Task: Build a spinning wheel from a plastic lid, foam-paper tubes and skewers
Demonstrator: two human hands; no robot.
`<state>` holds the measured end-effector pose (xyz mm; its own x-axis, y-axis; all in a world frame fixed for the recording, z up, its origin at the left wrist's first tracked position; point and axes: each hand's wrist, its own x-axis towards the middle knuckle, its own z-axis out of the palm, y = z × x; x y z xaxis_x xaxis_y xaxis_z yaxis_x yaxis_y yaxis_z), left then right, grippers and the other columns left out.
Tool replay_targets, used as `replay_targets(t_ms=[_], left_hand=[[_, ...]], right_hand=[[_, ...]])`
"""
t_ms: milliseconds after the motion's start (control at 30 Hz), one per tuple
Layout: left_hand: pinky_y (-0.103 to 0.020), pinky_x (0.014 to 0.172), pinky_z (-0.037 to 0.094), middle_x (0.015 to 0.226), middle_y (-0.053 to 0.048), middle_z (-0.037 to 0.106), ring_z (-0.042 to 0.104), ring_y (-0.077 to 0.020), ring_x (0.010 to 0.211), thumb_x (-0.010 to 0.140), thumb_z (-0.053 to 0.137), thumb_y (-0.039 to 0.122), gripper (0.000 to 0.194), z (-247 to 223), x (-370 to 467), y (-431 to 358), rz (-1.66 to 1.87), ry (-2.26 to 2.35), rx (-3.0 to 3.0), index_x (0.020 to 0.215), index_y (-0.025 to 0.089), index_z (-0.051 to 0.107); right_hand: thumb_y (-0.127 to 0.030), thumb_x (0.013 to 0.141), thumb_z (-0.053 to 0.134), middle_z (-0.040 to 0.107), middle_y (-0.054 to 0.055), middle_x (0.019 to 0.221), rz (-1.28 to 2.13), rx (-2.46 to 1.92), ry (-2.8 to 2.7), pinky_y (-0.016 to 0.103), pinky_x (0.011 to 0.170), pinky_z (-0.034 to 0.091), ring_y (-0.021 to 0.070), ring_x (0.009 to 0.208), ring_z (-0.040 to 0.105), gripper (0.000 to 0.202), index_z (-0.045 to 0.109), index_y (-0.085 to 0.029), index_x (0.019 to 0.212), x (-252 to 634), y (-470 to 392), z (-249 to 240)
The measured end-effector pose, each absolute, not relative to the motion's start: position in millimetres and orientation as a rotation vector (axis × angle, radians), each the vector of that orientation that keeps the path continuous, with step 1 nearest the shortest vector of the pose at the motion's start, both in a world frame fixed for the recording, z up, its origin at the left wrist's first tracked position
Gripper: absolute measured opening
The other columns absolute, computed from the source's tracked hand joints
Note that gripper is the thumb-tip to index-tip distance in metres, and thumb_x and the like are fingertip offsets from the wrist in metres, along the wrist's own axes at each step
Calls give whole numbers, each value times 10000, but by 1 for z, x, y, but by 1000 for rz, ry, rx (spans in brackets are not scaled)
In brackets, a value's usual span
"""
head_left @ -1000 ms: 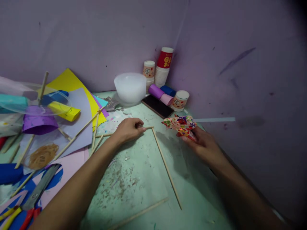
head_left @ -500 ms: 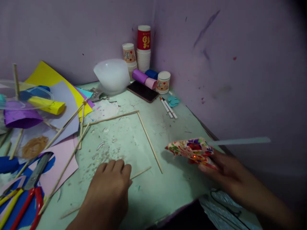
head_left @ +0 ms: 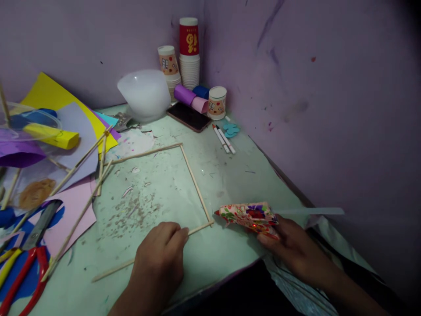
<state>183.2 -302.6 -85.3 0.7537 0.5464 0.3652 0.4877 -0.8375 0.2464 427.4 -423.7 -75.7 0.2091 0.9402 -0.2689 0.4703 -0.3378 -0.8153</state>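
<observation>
My left hand (head_left: 162, 259) is closed over a thin wooden stick (head_left: 113, 270) lying along the near side of the table. The stick's right end meets the lower end of another stick (head_left: 196, 184), which slants up to a corner with a top stick (head_left: 144, 154). My right hand (head_left: 292, 245) is wrapped round a glue gun (head_left: 250, 217) with a floral cover and a small red light. Its tip points left, close to the corner where the sticks meet. A pale glue stick (head_left: 309, 211) juts from the gun's back.
Left: scissors (head_left: 38, 259), coloured paper (head_left: 77, 215), rubber bands (head_left: 37, 193) and a joined stick piece (head_left: 79, 219). Back: white bowl (head_left: 146, 94), paper cups (head_left: 189, 52), a phone (head_left: 189, 116), markers (head_left: 223, 138). Purple walls rise behind and right.
My left hand has moved the near stick so its right end now touches the slanting stick's lower end. The glue gun has come closer to that corner. The view has shifted slightly.
</observation>
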Motion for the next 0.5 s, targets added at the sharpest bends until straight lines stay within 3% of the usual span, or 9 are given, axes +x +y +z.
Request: replay_targets(t_ms=[200,500], left_hand=[[-232,603,455,766,-29,587,556,-129,689,826,508,132,103,-92,177,-302,665,863,2758,828,169,604],[-257,570,427,718,-21,585,542,-140,662,795,514,102,141,-89,180,-306,676,935,2761,774,176,632]], right_hand=[[-388,859,416,610,55,721,1030,-1930,-1374,347,706,500,238,789,609,285,589,-172,789,427,-425,-74],[-369,829,464,587,28,664,851,-2004,-1410,275,529,456,166,582,534,238,614,-187,798,423,-430,-68]])
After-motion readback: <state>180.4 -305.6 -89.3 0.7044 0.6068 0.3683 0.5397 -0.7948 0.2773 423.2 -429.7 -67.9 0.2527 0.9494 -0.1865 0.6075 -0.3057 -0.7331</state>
